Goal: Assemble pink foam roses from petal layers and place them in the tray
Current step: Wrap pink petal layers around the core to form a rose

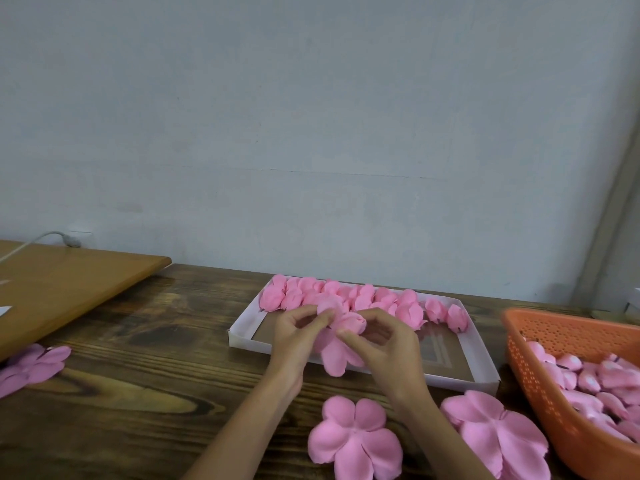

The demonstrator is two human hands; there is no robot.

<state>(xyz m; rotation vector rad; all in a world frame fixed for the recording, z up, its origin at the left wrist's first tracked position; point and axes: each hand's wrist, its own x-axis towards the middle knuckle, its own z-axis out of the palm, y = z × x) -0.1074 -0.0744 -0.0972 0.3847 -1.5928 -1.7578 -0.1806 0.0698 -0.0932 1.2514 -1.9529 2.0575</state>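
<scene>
Left hand [297, 336] and right hand [389, 348] each pinch the soft pink foam rose [349, 322] with thumb and curled fingers, its bud seemingly rolled tight, just above the near rim of the white tray [460, 380]. Flat, rounded petal layers [355, 441] lie below the wrists.

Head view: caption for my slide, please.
Left hand and right hand hold a petal layer around a rose bud above the tray.

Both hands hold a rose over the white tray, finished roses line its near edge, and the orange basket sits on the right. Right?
Not quite: the head view shows the finished roses lining the far edge of the white tray, not the near one. The left hand and right hand do hold a rose over it, with the orange basket on the right.
</scene>
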